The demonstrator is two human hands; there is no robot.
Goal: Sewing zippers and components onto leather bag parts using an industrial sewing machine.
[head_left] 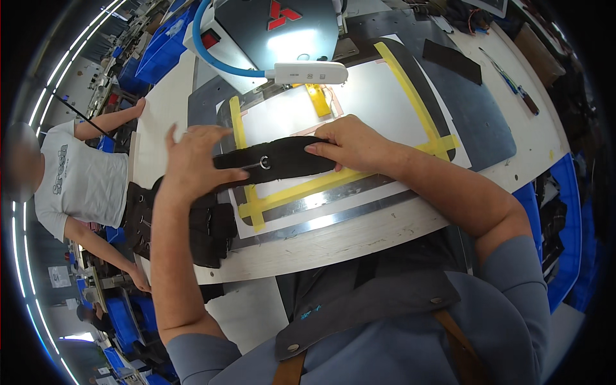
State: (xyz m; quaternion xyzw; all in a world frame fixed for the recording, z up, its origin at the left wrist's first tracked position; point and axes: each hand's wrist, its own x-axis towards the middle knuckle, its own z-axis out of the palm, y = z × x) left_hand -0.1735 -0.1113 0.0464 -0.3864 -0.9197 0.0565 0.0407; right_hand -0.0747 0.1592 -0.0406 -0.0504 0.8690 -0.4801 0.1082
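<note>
**Black strap held flat between two hands**

Black fabric, a long strap piece (pixel 282 159) with a small metal ring (pixel 264 163) near its middle, lies across a white template panel (pixel 378 96) edged with yellow tape (pixel 301 190). The left hand (pixel 196 160) pinches the strap's left end, thumb on top, other fingers spread upward; the strap's end is hidden under that palm. The right hand (pixel 353 142) lies flat on the strap's right end, fingers closed together and pressing down.

Below the left wrist sits a stack of similar black pieces (pixel 208 228), partly covered by the forearm. Beyond the fingers, a white lamp head (pixel 311 72) on a blue hose (pixel 218 61) throws glare over what is probably a sewing machine (pixel 282 29), cut off by the top edge. Further left, another person in a white shirt (pixel 77 179) works, mostly out of frame.
</note>
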